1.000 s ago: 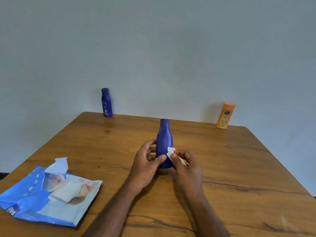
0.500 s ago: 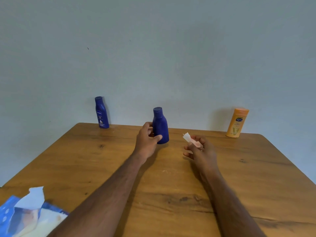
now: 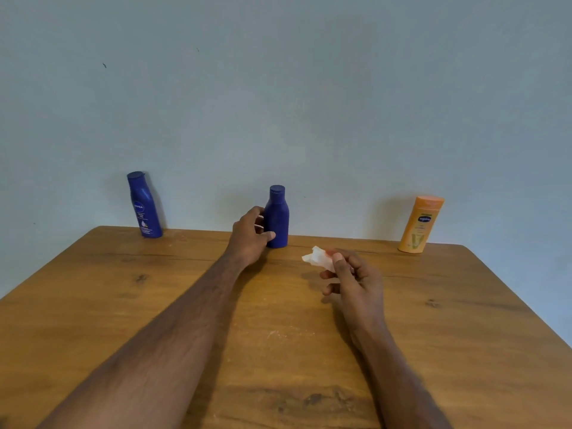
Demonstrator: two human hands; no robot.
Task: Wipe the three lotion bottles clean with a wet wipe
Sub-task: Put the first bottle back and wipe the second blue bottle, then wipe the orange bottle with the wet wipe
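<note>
Now, middle bottle (image 3: 277,216): upright at the table's (image 3: 123,305) far edge, by the wall, between the tall blue bottle (image 3: 144,205) and the orange bottle (image 3: 420,224), well apart from both.
Left hand (image 3: 249,236): fingers and thumb curled round the middle bottle's lower body.
Right hand (image 3: 353,275): pinches the crumpled wipe (image 3: 317,257), just right of the middle bottle, apart from it.
Handling: likely light, stiff, smooth plastic; slippery when damp.
Hold: the wide body, not the cap.
Wipe: soft, limp.
</note>
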